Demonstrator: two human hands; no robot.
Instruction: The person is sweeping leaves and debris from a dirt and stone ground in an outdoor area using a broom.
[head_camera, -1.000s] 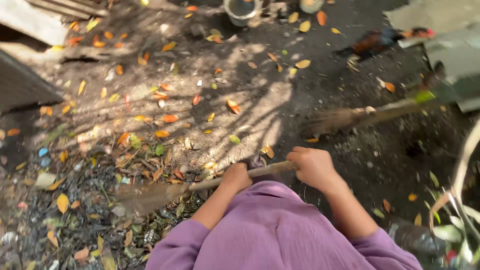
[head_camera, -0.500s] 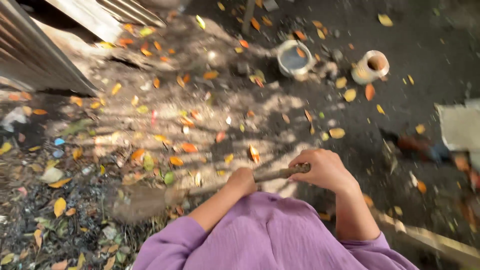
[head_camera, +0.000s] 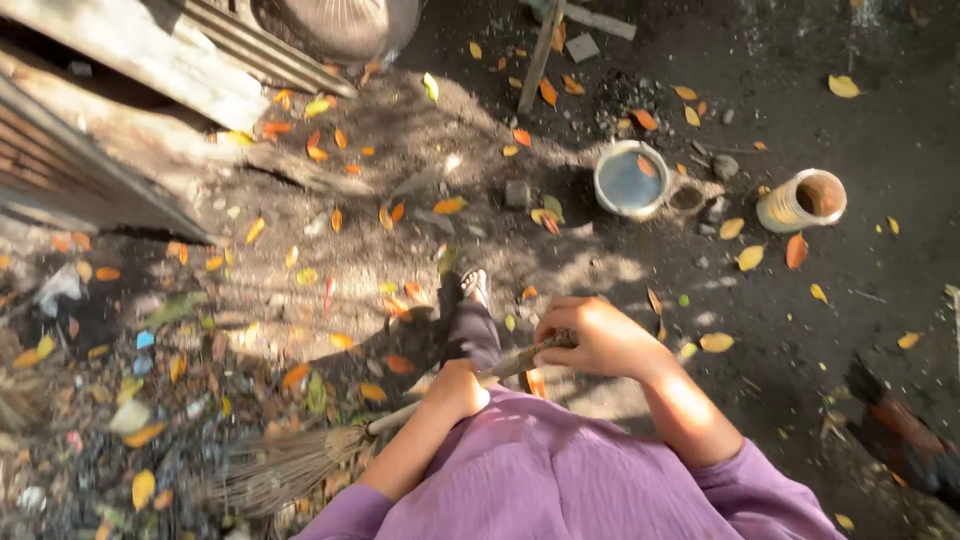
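Observation:
I hold a stick broom across my body over bare dirt. My right hand (head_camera: 595, 338) grips the upper end of its wooden handle (head_camera: 515, 360). My left hand (head_camera: 455, 387) grips the handle lower down. The broom's twig bristles (head_camera: 275, 468) fan out to the lower left, blurred, over dark soil strewn with fallen leaves (head_camera: 300, 372). My purple sleeves and top (head_camera: 560, 475) fill the bottom of the view. One foot in a sandal (head_camera: 472, 288) shows just beyond my hands.
A round tin (head_camera: 630, 178) and a cylindrical can lying on its side (head_camera: 800, 200) sit on the dirt ahead. Wooden boards and corrugated metal (head_camera: 150, 60) lie at upper left. A chicken (head_camera: 905, 440) stands at lower right. A leaf and litter heap (head_camera: 110, 400) spreads to the left.
The view has swung, so the tin and the can now lie ahead right. The broom bristles have moved lower left, closer to my body. Both hands stay on the handle.

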